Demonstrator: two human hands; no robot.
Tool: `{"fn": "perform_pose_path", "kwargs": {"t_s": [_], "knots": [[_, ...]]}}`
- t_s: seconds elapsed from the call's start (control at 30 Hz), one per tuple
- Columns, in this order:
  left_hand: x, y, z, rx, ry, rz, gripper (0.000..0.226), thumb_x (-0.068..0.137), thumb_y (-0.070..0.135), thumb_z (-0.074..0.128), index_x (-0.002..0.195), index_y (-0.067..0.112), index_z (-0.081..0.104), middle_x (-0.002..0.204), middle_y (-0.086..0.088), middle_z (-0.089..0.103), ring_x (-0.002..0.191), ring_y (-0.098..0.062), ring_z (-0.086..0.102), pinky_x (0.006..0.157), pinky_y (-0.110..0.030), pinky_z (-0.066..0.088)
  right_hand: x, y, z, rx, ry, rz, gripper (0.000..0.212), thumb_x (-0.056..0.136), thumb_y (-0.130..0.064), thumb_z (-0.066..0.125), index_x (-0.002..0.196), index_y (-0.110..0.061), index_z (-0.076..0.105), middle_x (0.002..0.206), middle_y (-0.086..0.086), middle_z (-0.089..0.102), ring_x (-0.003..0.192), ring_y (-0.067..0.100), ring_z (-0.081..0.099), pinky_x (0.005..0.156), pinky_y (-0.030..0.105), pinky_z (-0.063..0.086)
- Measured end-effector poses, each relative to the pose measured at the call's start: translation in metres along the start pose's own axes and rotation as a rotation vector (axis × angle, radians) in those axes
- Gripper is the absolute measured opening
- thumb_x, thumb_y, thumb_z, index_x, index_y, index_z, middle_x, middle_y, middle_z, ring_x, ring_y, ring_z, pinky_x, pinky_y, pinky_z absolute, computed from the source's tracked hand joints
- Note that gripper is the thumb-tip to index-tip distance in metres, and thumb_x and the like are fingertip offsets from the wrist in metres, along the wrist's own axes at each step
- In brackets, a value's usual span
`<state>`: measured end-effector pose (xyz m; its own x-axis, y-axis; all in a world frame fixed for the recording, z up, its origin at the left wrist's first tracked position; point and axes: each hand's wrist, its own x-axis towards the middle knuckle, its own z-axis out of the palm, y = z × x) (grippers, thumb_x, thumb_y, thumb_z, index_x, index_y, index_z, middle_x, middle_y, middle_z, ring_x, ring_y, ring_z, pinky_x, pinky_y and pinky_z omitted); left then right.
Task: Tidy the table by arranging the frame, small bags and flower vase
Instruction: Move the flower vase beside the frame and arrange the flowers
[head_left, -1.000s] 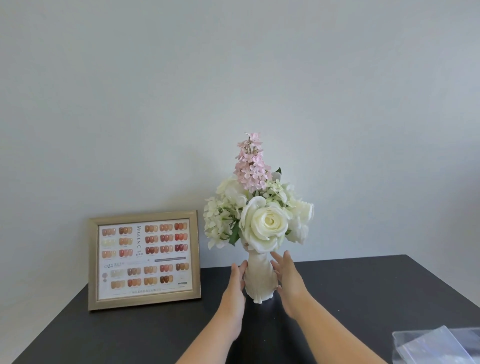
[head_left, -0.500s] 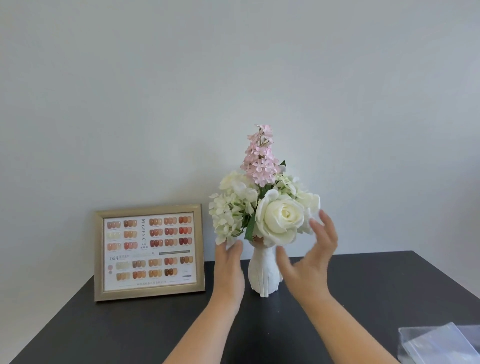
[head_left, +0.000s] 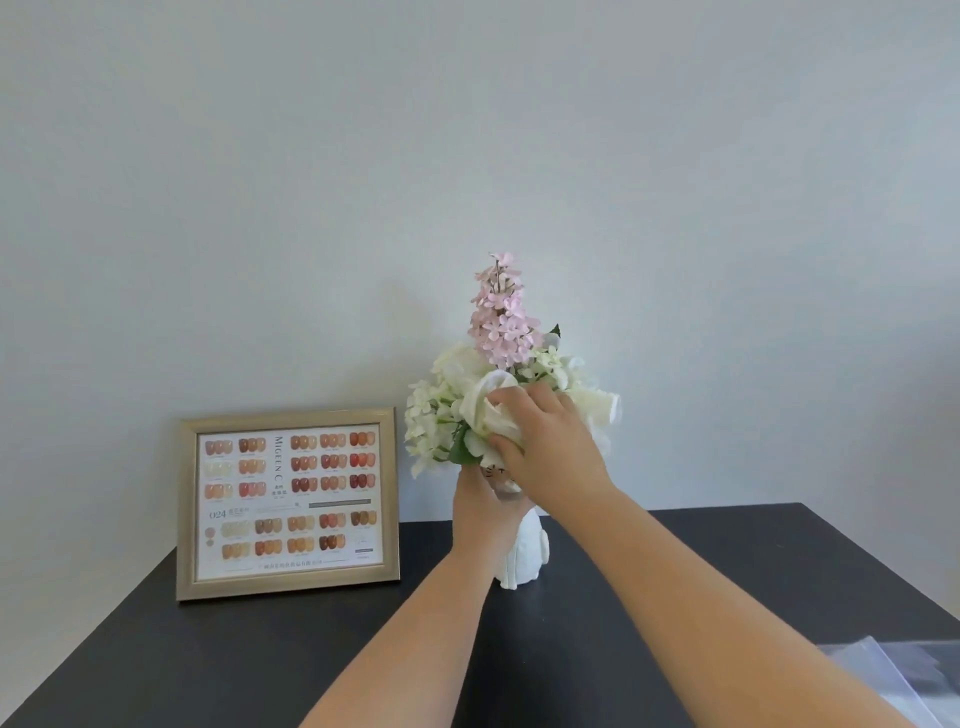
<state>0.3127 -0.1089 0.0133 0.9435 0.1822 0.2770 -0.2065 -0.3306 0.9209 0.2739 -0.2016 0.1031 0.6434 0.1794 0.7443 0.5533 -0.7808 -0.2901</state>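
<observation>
Flowers first: our right hand (head_left: 550, 441) closes on the white rose (head_left: 488, 415) while our left hand (head_left: 483, 512) wraps the neck of the flower vase (head_left: 524, 556), just right of the frame (head_left: 288, 501). Tugging the bloom could tip the top-heavy vase into that frame.
</observation>
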Motion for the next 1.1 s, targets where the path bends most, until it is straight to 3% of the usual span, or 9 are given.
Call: {"fn": "perform_pose_path", "kwargs": {"t_s": [0.1, 0.27, 0.37, 0.47, 0.53, 0.6, 0.73, 0.93, 1.1], "knots": [[0.006, -0.006, 0.004, 0.036, -0.003, -0.023, 0.024, 0.076, 0.025, 0.068, 0.089, 0.025, 0.048, 0.081, 0.012, 0.057, 0.074, -0.002, 0.057, 0.050, -0.007, 0.038, -0.010, 0.000, 0.001, -0.055, 0.003, -0.046, 0.036, 0.087, -0.023, 0.065, 0.123, -0.022, 0.059, 0.124, 0.003, 0.054, 0.103, 0.029, 0.048, 0.085, 0.040, 0.045], [0.006, -0.015, 0.004, 0.097, -0.054, 0.020, 0.059, 0.082, 0.032, 0.068, 0.131, 0.027, 0.037, 0.097, 0.024, 0.050, 0.084, 0.009, 0.051, 0.057, -0.005, 0.040, -0.032, 0.012, -0.005, 0.051, 0.047, -0.052, 0.067, 0.080, -0.044, 0.070, 0.138, -0.034, 0.039, 0.144, 0.000, 0.041, 0.125, 0.022, 0.038, 0.098, 0.033, 0.039], [0.005, -0.025, 0.000, 0.054, -0.057, 0.000, 0.073, 0.080, 0.030, 0.075, 0.139, 0.024, 0.033, 0.103, 0.017, 0.057, 0.096, -0.002, 0.060, 0.073, -0.012, 0.044, -0.063, 0.027, -0.004, 0.185, 0.274, -0.045, 0.055, 0.087, -0.046, 0.057, 0.137, -0.028, 0.040, 0.143, -0.005, 0.043, 0.131, 0.011, 0.036, 0.105, 0.032, 0.028], [0.005, -0.032, -0.001, 0.063, -0.116, 0.000, 0.083, 0.080, 0.031, 0.077, 0.145, 0.026, 0.025, 0.115, 0.009, 0.057, 0.107, -0.015, 0.058, 0.088, -0.029, 0.046, -0.099, 0.051, 0.008, 0.281, 0.376, 0.235, 0.049, 0.085, -0.038, 0.051, 0.133, -0.032, 0.038, 0.134, -0.021, 0.039, 0.126, 0.007, 0.034, 0.104, 0.037, 0.026], [0.004, -0.035, 0.000, 0.054, -0.132, -0.021, 0.084, 0.080, 0.032, 0.077, 0.146, 0.028, 0.023, 0.122, 0.005, 0.058, 0.111, -0.018, 0.057, 0.095, -0.038, 0.048, -0.116, 0.067, 0.021, 0.285, 0.297, 0.444, 0.049, 0.084, -0.028, 0.055, 0.130, -0.035, 0.037, 0.127, -0.020, 0.045, 0.118, 0.011, 0.039, 0.100, 0.037, 0.030], [0.004, -0.036, 0.001, 0.062, -0.111, -0.034, 0.083, 0.080, 0.030, 0.078, 0.145, 0.028, 0.025, 0.126, 0.005, 0.058, 0.114, -0.020, 0.057, 0.098, -0.044, 0.048, -0.127, 0.083, 0.037, 0.258, 0.043, 0.579, 0.053, 0.086, -0.020, 0.059, 0.132, -0.036, 0.037, 0.123, -0.011, 0.054, 0.115, 0.015, 0.044, 0.095, 0.036, 0.040], [0.004, -0.036, 0.002, 0.125, -0.062, -0.009, 0.081, 0.077, 0.033, 0.080, 0.140, 0.027, 0.030, 0.117, 0.011, 0.057, 0.113, -0.018, 0.059, 0.095, -0.041, 0.050, -0.136, 0.095, 0.063, 0.332, -0.458, 0.756, 0.072, 0.089, -0.021, 0.065, 0.146, -0.038, 0.025, 0.145, 0.000, 0.044, 0.131, 0.022, 0.044, 0.103, 0.036, 0.039], [0.003, -0.035, 0.001, 0.173, -0.030, 0.057, 0.083, 0.070, 0.041, 0.084, 0.135, 0.033, 0.033, 0.107, 0.017, 0.057, 0.099, -0.011, 0.060, 0.088, -0.036, 0.051, -0.114, 0.096, 0.083, 0.589, -0.339, 0.883, 0.044, 0.098, -0.022, 0.050, 0.139, -0.035, 0.045, 0.124, -0.009, 0.063, 0.107, 0.008, 0.056, 0.085, 0.023, 0.041], [0.002, -0.059, -0.010, 0.179, -0.229, 0.058, 0.082, 0.076, 0.029, 0.082, 0.143, 0.034, 0.036, 0.125, 0.012, 0.059, 0.108, -0.008, 0.059, 0.092, -0.030, 0.049, -0.108, 0.102, 0.092, 0.558, -0.262, 0.899, 0.037, 0.099, -0.021, 0.046, 0.132, -0.034, 0.056, 0.114, -0.012, 0.067, 0.101, 0.006, 0.056, 0.085, 0.024, 0.041]]}}
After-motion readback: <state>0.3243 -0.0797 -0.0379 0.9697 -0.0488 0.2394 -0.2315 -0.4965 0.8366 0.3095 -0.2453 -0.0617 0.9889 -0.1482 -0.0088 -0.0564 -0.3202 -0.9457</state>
